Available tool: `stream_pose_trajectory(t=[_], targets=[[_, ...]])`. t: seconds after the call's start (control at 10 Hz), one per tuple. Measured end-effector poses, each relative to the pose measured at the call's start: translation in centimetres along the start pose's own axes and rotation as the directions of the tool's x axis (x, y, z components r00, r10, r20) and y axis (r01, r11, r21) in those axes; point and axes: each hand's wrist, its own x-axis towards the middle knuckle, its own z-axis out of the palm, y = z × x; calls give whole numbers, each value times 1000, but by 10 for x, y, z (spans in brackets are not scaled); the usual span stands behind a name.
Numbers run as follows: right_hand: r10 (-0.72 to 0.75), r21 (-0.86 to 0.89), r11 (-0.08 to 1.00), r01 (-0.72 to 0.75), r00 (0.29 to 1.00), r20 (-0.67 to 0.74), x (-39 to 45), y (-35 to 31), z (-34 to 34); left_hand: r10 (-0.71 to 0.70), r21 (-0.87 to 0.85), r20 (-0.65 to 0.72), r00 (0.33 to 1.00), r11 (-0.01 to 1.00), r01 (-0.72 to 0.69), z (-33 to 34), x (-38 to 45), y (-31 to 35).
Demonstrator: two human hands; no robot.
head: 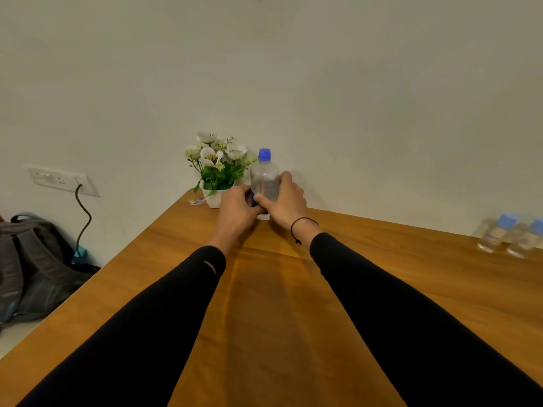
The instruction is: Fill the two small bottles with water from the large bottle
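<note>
The large clear bottle (265,177) with a blue cap stands upright near the far edge of the wooden table (382,289), its cap on. My right hand (286,201) grips its body from the right, fingers curled round it. My left hand (239,205) holds its lower part from the left, where a blue label shows between the fingers. Two small clear bottles (495,233) (529,239) with light blue caps stand side by side at the table's far right, blurred and well apart from both hands.
A white pot of artificial flowers (217,171) stands just left of the large bottle, against the wall. A small wrapper (197,201) lies by the pot. Off the table's left edge lie a grey backpack (32,265) and a cable from a wall socket (63,179).
</note>
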Motion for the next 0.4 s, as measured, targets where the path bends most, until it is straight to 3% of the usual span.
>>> stream_pose_trajectory(t=[0.2, 0.4], targets=[[40, 11, 999, -39, 997, -61, 21, 5, 13, -16, 27, -26, 1000, 999, 16, 13, 22, -9], [93, 73, 994, -87, 991, -97, -9, 16, 7, -61, 63, -157, 986, 995, 72, 15, -18, 1]])
